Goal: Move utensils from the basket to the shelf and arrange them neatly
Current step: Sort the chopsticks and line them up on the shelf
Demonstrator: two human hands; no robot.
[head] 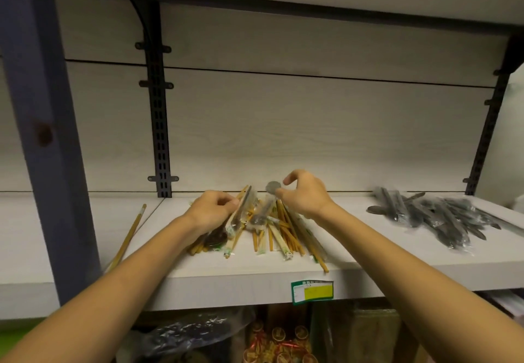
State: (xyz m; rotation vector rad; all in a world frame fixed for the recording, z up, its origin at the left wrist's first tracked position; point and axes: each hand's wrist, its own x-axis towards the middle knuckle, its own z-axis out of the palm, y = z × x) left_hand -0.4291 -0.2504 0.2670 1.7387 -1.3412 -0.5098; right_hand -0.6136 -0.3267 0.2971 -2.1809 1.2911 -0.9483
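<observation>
Up on the white shelf [368, 252], two hands work one heap of wrapped chopsticks [283, 232], too many to count. The left hand [211, 211] is closed on a wrapped spoon [241, 214], while the right hand [304, 195] pinches a second wrapped spoon [272, 187] between thumb and fingertips. One stray chopstick [129, 235] lies apart at left, a second heap of dark wrapped cutlery [433, 215] at right.

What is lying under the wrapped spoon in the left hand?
Under the wrapped spoon held by the left hand lie wooden chopsticks, some in wrappers, on the shelf. The hand hides what lies beneath it.
</observation>
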